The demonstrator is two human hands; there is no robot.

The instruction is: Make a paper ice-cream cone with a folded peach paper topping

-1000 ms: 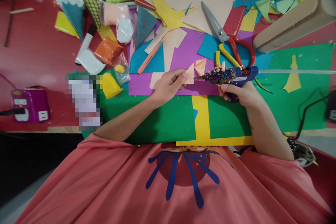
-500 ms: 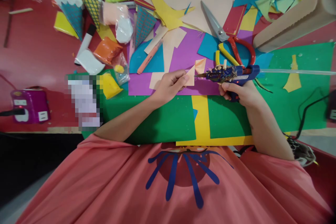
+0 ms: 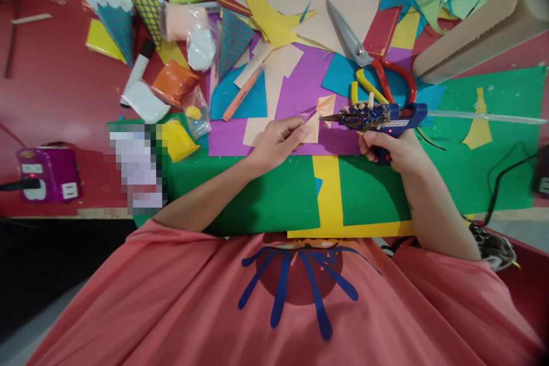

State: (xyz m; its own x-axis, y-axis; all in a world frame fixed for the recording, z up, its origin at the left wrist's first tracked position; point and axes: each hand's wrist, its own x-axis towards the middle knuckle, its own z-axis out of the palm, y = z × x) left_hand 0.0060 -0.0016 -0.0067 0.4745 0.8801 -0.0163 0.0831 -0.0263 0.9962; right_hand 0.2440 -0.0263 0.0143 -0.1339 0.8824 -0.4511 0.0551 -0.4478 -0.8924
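Note:
My left hand [image 3: 285, 140] pinches a small peach paper piece [image 3: 313, 128] between thumb and fingers over the purple sheet. A blue glue gun [image 3: 381, 117], crusted with dried glue around its front, is gripped in my right hand [image 3: 388, 148]. The nozzle points left, close to the upper edge of the peach paper; whether it touches cannot be made out. A clear glue stick [image 3: 484, 117] juts out of the gun's back end. Just behind the nozzle lies a folded peach paper piece [image 3: 326, 106] with orange lines.
Large scissors [image 3: 362, 57] with red and yellow handles lie beyond the glue gun. A peach marker [image 3: 244, 94], clay packets [image 3: 175, 83] and decorated paper cones [image 3: 115, 23] are at the left. A paper roll [image 3: 480, 28] stands right. A purple power socket [image 3: 47, 174] is far left.
The glue gun has shifted very slightly right and its nozzle now sits a little higher against the peach paper. My left hand keeps its pinch almost in place.

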